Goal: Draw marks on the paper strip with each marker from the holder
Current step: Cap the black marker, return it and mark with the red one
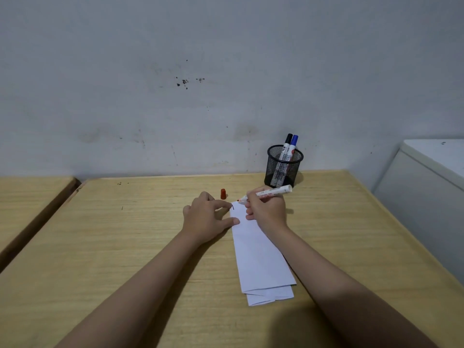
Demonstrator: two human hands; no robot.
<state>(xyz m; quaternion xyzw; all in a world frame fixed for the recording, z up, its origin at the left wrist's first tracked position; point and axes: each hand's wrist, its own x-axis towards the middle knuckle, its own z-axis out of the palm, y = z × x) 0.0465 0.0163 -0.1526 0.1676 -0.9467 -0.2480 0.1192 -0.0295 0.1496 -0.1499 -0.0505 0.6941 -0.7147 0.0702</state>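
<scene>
Paper strip [261, 257] lies flat on counter [125, 234], light, floppy, apt to slide. Left hand [204, 218], fingers spread, pins its far end. Right hand [267, 209] pinches red marker [266, 194], tip there; mesh holder [283, 167] just beyond

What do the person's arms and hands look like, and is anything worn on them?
Both forearms are bare up to the bottom edge of the picture: no sleeves show. The left hand and the right hand wear no gloves. No watch, bracelet or ring shows on either wrist or on the fingers in view. No markings can be made out.
</scene>
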